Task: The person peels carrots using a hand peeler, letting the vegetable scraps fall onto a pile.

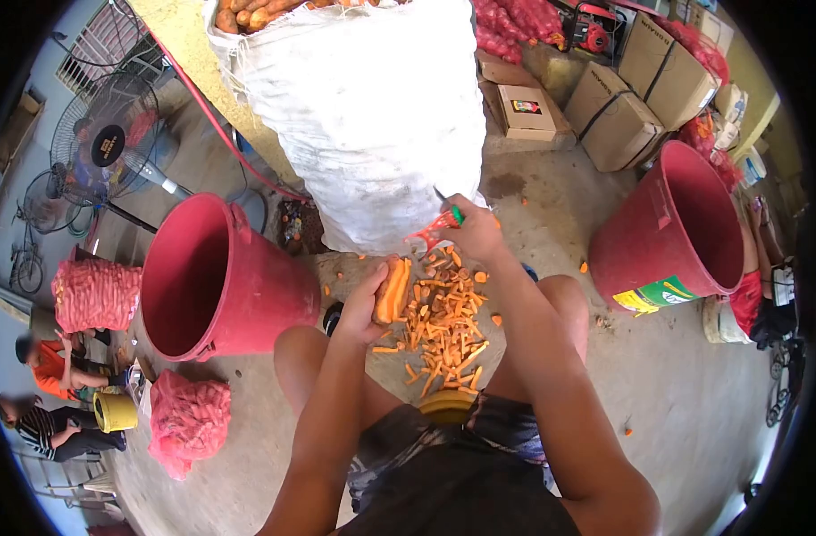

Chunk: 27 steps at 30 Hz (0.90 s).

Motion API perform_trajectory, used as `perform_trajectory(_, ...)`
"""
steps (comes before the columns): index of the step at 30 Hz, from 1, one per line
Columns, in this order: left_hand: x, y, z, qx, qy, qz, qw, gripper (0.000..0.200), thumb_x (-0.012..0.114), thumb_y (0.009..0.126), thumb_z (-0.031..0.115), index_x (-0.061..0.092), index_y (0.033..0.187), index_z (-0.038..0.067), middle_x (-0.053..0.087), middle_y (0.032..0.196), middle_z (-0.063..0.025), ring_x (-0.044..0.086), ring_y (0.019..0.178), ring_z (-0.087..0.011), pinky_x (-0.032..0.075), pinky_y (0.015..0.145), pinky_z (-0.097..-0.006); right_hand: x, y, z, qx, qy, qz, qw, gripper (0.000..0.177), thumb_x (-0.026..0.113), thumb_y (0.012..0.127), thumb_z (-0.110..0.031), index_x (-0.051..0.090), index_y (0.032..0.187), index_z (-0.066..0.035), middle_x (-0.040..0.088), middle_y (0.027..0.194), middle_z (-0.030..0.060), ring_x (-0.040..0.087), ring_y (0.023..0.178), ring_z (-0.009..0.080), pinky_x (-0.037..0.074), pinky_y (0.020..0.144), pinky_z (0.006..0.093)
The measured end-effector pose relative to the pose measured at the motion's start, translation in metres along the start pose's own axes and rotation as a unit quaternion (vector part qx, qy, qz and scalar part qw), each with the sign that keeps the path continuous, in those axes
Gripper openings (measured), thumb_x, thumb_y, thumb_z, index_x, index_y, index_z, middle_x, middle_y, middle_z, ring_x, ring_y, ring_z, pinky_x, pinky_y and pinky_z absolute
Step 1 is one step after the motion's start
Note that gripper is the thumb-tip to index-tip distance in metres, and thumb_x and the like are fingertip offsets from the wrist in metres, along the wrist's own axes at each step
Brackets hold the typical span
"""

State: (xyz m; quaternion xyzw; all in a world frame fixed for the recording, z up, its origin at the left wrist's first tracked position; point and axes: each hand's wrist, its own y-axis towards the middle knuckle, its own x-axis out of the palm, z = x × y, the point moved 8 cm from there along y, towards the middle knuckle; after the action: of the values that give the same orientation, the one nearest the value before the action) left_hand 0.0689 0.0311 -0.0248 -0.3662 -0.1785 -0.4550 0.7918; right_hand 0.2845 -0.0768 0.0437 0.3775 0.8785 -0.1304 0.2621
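Observation:
My left hand point(369, 302) is closed around a thick carrot point(393, 291) with brownish skin and bright orange stripped sides. In my right hand point(476, 234) is a small peeler point(433, 229) with a red-orange frame; a green part and a dark pointed blade show beside it, partly hidden by my fingers. The peeler is apart from the carrot, up and to its right. Below both hands, between my legs, lies a pile of orange carrot pieces point(443, 322). A yellow rim point(448, 406) shows at the near end of the pile.
A tall white sack point(372, 116) with carrots point(247, 13) on top stands ahead. Red bins stand left point(269, 286) and right point(627, 237). Net bags point(189, 420) of carrots, a fan point(108, 143) and two seated people are left. Cardboard boxes point(613, 116) stand back right.

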Motion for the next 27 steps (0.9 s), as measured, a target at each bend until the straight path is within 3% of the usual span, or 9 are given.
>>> perform_trajectory(5, -0.027, 0.009, -0.005, -0.022, -0.050, 0.039, 0.998, 0.033, 0.053, 0.111, 0.036, 0.059, 0.137, 0.018, 0.068, 0.120, -0.0050, 0.068, 0.104, -0.0214, 0.058, 0.087, -0.0431, 0.016, -0.035, -0.031, 0.038, 0.072, -0.088, 0.993, 0.061, 0.096, 0.071, -0.029, 0.067, 0.120, -0.008, 0.073, 0.095, 0.0145, 0.070, 0.088, 0.0261, 0.056, 0.080, 0.0387)
perform_trajectory(7, -0.017, 0.011, -0.003, -0.001, -0.054, 0.045, 0.998, 0.035, 0.054, 0.110, 0.034, 0.058, 0.139, 0.015, 0.067, 0.122, -0.0050, 0.068, 0.106, -0.0203, 0.058, 0.089, -0.0412, 0.047, -0.043, -0.039, -0.098, 0.056, -0.156, 0.981, 0.063, 0.097, 0.070, -0.031, 0.067, 0.121, -0.009, 0.074, 0.099, 0.0132, 0.071, 0.092, 0.0265, 0.057, 0.083, 0.0392)
perform_trajectory(9, -0.007, 0.004, -0.001, 0.017, -0.055, 0.050, 0.997, 0.037, 0.055, 0.110, 0.031, 0.056, 0.142, 0.012, 0.066, 0.123, -0.0050, 0.067, 0.109, -0.0192, 0.058, 0.091, -0.0393, 0.042, -0.039, -0.033, -0.110, 0.073, -0.141, 0.981, 0.064, 0.097, 0.070, -0.031, 0.067, 0.122, -0.009, 0.074, 0.097, 0.0113, 0.071, 0.093, 0.0257, 0.056, 0.085, 0.0391)
perform_trajectory(11, 0.005, 0.001, 0.004, 0.010, -0.023, 0.041, 0.999, 0.039, 0.057, 0.109, 0.033, 0.057, 0.142, 0.011, 0.067, 0.122, -0.0051, 0.068, 0.107, -0.0200, 0.059, 0.089, -0.0411, 0.026, -0.025, -0.022, -0.020, 0.053, -0.114, 0.992, 0.060, 0.096, 0.072, -0.030, 0.068, 0.122, -0.010, 0.074, 0.096, 0.0130, 0.071, 0.088, 0.0245, 0.057, 0.081, 0.0395)
perform_trajectory(13, 0.013, -0.009, 0.005, -0.012, -0.015, 0.015, 1.000, 0.039, 0.057, 0.109, 0.034, 0.057, 0.141, 0.011, 0.067, 0.122, -0.0051, 0.068, 0.106, -0.0200, 0.060, 0.088, -0.0409, 0.007, -0.008, -0.012, -0.060, 0.035, -0.052, 0.996, 0.057, 0.095, 0.075, -0.029, 0.068, 0.121, -0.011, 0.074, 0.093, 0.0123, 0.072, 0.082, 0.0228, 0.057, 0.073, 0.0399)
perform_trajectory(17, -0.005, -0.009, 0.004, -0.013, -0.004, 0.023, 1.000, 0.037, 0.057, 0.109, 0.037, 0.060, 0.135, 0.011, 0.069, 0.122, -0.0083, 0.069, 0.106, -0.0224, 0.059, 0.087, -0.0410, -0.005, 0.002, 0.012, 0.036, 0.073, -0.005, 0.997, 0.061, 0.097, 0.072, -0.036, 0.069, 0.120, -0.010, 0.075, 0.095, 0.0096, 0.071, 0.090, 0.0220, 0.056, 0.084, 0.0373)
perform_trajectory(21, -0.028, 0.011, -0.003, -0.023, -0.058, 0.027, 0.998, 0.036, 0.058, 0.109, 0.039, 0.062, 0.131, 0.012, 0.071, 0.117, -0.0071, 0.070, 0.100, -0.0222, 0.060, 0.084, -0.0413, 0.041, -0.032, -0.018, -0.061, 0.063, -0.133, 0.987, 0.056, 0.097, 0.073, -0.028, 0.070, 0.119, -0.010, 0.074, 0.100, 0.0064, 0.067, 0.098, 0.0157, 0.054, 0.090, 0.0351)
perform_trajectory(23, -0.009, 0.002, -0.003, -0.045, -0.046, 0.074, 0.995, 0.038, 0.054, 0.110, 0.043, 0.061, 0.131, 0.012, 0.068, 0.104, -0.0044, 0.069, 0.090, -0.0201, 0.060, 0.077, -0.0413, 0.041, -0.040, -0.032, -0.181, 0.118, -0.109, 0.970, 0.050, 0.096, 0.073, -0.022, 0.071, 0.115, -0.008, 0.072, 0.093, 0.0076, 0.065, 0.079, 0.0179, 0.056, 0.076, 0.0365)
perform_trajectory(27, 0.005, -0.016, 0.001, -0.072, -0.013, 0.052, 0.996, 0.040, 0.053, 0.111, 0.042, 0.060, 0.136, 0.012, 0.068, 0.105, -0.0064, 0.069, 0.091, -0.0213, 0.060, 0.078, -0.0409, 0.001, -0.004, 0.006, -0.004, 0.086, -0.040, 0.995, 0.051, 0.096, 0.074, -0.023, 0.071, 0.116, -0.008, 0.072, 0.092, 0.0068, 0.065, 0.077, 0.0141, 0.055, 0.072, 0.0343)
